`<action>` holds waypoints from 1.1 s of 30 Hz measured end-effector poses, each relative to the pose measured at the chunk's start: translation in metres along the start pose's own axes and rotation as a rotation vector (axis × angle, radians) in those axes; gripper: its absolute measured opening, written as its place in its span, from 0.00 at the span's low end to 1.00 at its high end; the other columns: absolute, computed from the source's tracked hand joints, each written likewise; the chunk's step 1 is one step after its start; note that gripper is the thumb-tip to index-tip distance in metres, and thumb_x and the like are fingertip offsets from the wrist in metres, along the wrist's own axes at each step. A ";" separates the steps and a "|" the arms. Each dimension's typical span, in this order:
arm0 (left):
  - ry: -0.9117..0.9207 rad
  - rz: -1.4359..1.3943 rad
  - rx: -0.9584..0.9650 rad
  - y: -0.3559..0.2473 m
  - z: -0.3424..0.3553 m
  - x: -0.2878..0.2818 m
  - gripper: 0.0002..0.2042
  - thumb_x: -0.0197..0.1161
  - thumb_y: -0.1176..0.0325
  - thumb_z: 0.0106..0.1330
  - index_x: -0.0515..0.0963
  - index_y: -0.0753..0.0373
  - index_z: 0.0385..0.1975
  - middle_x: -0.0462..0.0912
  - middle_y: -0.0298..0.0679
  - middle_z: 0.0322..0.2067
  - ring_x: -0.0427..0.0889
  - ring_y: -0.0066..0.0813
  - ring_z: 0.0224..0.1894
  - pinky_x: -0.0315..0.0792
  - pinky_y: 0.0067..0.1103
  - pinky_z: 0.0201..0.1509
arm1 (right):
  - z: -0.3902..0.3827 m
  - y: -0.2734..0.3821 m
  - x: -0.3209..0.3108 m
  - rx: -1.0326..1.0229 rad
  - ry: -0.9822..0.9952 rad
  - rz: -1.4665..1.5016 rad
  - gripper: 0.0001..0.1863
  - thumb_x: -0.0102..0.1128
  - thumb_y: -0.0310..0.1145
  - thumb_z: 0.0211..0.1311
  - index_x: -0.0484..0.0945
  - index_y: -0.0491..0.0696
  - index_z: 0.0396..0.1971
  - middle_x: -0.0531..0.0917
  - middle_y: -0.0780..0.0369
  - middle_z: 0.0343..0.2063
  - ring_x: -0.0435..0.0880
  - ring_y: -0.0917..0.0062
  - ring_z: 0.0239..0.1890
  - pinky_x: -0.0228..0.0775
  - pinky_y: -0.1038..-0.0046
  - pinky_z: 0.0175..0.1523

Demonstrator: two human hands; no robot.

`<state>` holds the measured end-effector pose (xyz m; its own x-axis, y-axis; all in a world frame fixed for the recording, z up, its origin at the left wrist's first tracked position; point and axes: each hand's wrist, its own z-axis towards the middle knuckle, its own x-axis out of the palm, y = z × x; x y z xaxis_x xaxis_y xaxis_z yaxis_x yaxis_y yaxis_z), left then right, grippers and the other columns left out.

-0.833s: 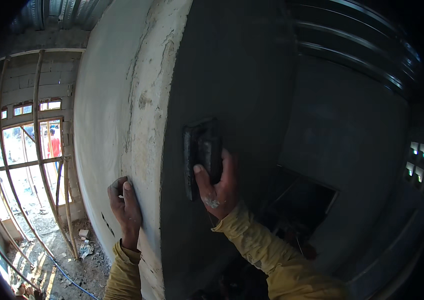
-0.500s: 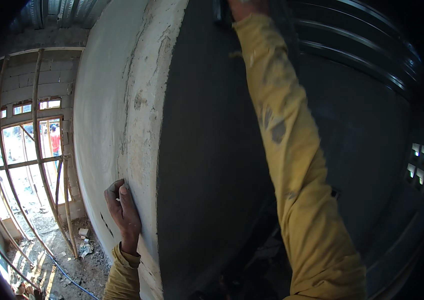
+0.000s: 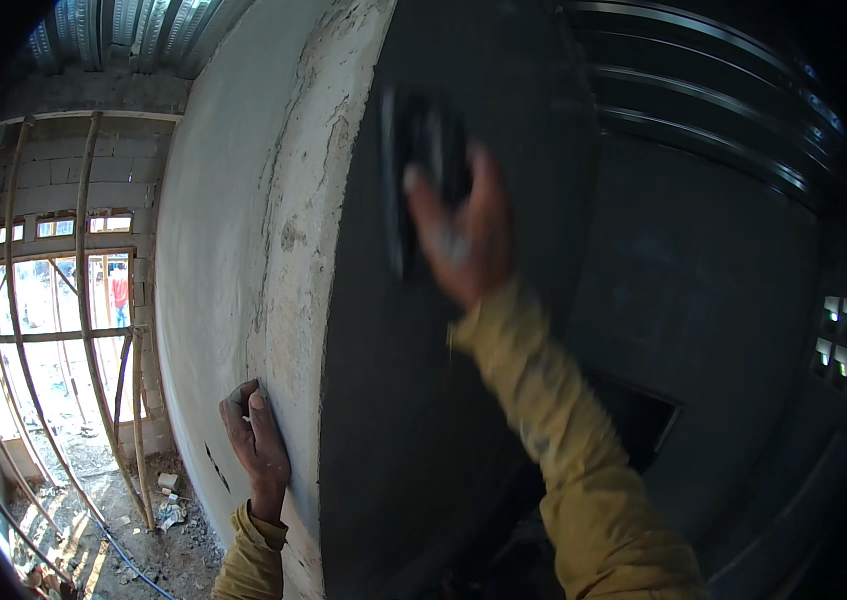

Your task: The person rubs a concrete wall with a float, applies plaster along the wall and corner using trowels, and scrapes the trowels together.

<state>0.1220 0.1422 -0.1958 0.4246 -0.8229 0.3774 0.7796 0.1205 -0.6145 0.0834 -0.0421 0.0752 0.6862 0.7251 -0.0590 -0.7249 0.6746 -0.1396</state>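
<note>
My right hand [image 3: 474, 235] grips a dark plastering float [image 3: 432, 135], its long flat edge upright over the dark grey plastered wall face [image 3: 394, 390]. Both hand and float are blurred by motion. Lower down on the left, my left hand [image 3: 260, 445] rests against the pale, rough wall edge [image 3: 296, 250]. Its fingers are curled in and the thumb points up beside them. Nothing shows in that hand, though the inner side of the fingers is partly hidden.
Wooden poles [image 3: 89, 260] stand at the left before a bright window opening [image 3: 44, 380]. Rubble and a blue hose [image 3: 134, 565] lie on the ground there. Far off outside is a person in red [image 3: 121, 287]. Metal roof sheets [image 3: 704, 95] span the upper right.
My right hand has come down the dark wall face from the top edge, bringing the float fully into view. The left hand keeps its place on the wall; the view has shifted slightly.
</note>
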 end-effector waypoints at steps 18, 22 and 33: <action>0.023 0.101 0.028 -0.001 -0.002 -0.004 0.17 0.45 0.60 0.75 0.71 0.69 0.49 0.70 0.41 0.45 0.69 0.29 0.50 0.61 0.26 0.58 | -0.078 0.037 0.006 0.146 0.027 0.117 0.30 0.62 0.46 0.60 0.65 0.36 0.50 0.75 0.45 0.42 0.79 0.53 0.42 0.73 0.60 0.45; 0.028 0.084 0.010 -0.001 -0.002 -0.003 0.17 0.45 0.60 0.75 0.71 0.69 0.48 0.70 0.42 0.45 0.69 0.29 0.50 0.61 0.26 0.58 | 0.013 0.009 0.011 0.062 -0.047 0.063 0.27 0.65 0.45 0.58 0.72 0.35 0.43 0.81 0.51 0.34 0.82 0.70 0.38 0.74 0.69 0.44; -0.029 0.088 0.076 -0.003 -0.002 -0.002 0.16 0.48 0.61 0.74 0.73 0.70 0.45 0.72 0.46 0.41 0.71 0.37 0.45 0.65 0.29 0.53 | 0.198 0.028 -0.009 0.093 0.071 0.119 0.36 0.67 0.56 0.48 0.79 0.30 0.35 0.83 0.42 0.33 0.84 0.55 0.40 0.74 0.62 0.42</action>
<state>0.1179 0.1417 -0.1963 0.5052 -0.7912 0.3447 0.7708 0.2340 -0.5925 0.0445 -0.0021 0.2678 0.5952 0.7913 -0.1402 -0.8017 0.5967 -0.0353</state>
